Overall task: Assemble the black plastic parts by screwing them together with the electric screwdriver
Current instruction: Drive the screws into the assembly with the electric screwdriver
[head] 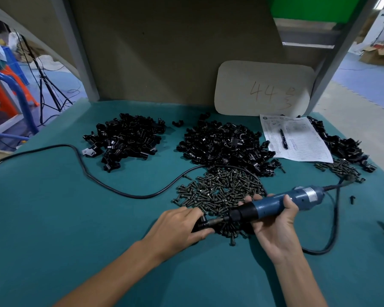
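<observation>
My left hand (177,227) grips a small black plastic part (201,224) low over the teal table, mostly hidden under the fingers. My right hand (275,224) holds the blue electric screwdriver (273,204) lying nearly level, its bit pointing left into the black part. A heap of dark screws (220,191) lies just behind both hands. Two piles of black plastic parts lie further back, one at the left (126,138) and a bigger one in the middle (224,145).
The screwdriver's black cable (87,171) snakes across the table's left half and loops at the right (333,235). A paper sheet with a pen (295,138) lies back right, beside a third pile of parts (341,145). A beige board (264,87) leans on the back wall.
</observation>
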